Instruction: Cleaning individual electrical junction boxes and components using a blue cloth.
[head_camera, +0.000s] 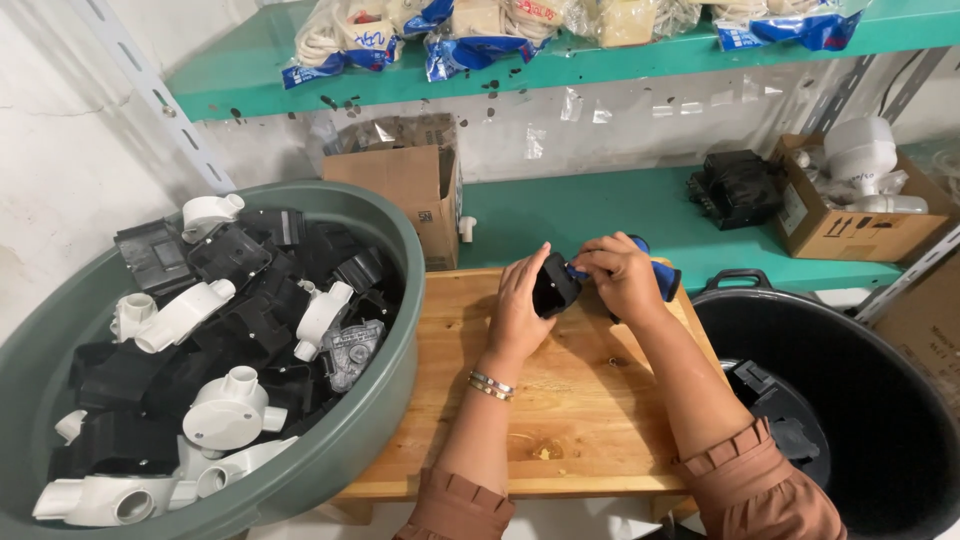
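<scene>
Hands meet over the wooden board (560, 400). The left hand (518, 310) is wrapped around a small black box (555, 285) and holds it up just above the wood. The right hand (622, 275) pinches a blue tool (662, 275) with its fingers pressed together, and the tip touches the box.

That box looks like hard plastic. It is probably light and stiff, and it should not bend or squash. Its sides look smooth, so it could slip. Holding it around the outside walls, as the left hand does, seems the safest way.

On the left, a big green tub (390, 250) is full of black boxes and white pipe parts. On the right, a black bucket (880, 400) holds a few black parts. Both sit right beside the board, so elbows have little room. Cardboard boxes (405, 185) stand behind, on a green shelf (610, 205), well away from the hands.
</scene>
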